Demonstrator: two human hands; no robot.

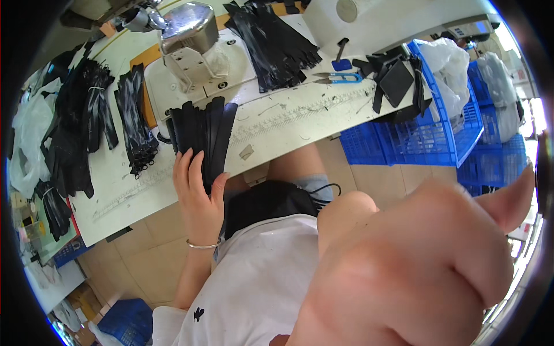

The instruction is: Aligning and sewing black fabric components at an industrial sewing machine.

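Observation:
My left hand point(199, 196) rests at the front edge of the sewing table, over the near end of a bundle of flat black strips point(202, 130). Its fingers lie on the left side of the bundle and the thumb is at the right side, gripping it between them. The strips fan out slightly, away from me, in front of the sewing machine point(187, 46). Large and close to the camera, my right hand point(427, 259) is raised off the table at the right. One digit sticks out to the right; the other fingers are mostly hidden, and nothing shows in it.
More black strip bundles lie left point(135, 118) and behind point(271, 43). Blue-handled thread snips point(340, 77) and dark flat pieces point(395, 81) lie right on the white table point(288, 130). Blue crates point(398, 144) with clear plastic bags stand beyond its right end.

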